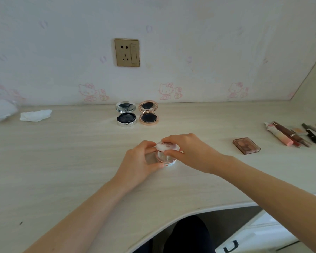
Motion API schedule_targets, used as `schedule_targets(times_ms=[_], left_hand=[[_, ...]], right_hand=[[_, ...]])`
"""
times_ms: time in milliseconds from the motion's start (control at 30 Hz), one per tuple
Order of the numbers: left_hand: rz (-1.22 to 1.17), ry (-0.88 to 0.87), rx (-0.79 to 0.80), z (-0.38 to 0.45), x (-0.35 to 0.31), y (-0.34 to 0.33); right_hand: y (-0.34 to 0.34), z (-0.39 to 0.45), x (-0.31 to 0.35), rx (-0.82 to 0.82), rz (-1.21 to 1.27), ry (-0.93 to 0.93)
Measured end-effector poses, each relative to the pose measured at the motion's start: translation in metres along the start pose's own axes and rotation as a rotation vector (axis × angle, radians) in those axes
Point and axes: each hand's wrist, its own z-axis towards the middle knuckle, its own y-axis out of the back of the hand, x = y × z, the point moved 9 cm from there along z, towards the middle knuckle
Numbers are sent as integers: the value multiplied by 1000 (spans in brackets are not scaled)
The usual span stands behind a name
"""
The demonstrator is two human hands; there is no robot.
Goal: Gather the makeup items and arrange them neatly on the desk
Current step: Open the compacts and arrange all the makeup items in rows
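A small round white compact with a pink floral lid stands on the desk in the middle. My left hand grips its base from the left. My right hand pinches the lid, which is tilted partly up. Against the wall stand two compacts with their lids up, one silver and one rose-gold, side by side. A brown eyeshadow palette lies to the right. Several lipsticks and pens lie at the far right.
A crumpled white tissue lies at the back left, beside a plastic bag at the left edge. A gold wall socket sits above the compacts. The desk's curved front edge runs below my arms, with a drawer handle under it.
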Motion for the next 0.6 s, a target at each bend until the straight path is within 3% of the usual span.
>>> schedule_targets(times_ms=[333, 600], left_hand=[[-25, 36, -23, -3, 7, -2], [-28, 47, -20, -4, 7, -1]], right_hand=[[2, 11, -6, 20, -1, -7], [-2, 29, -20, 130, -11, -69]])
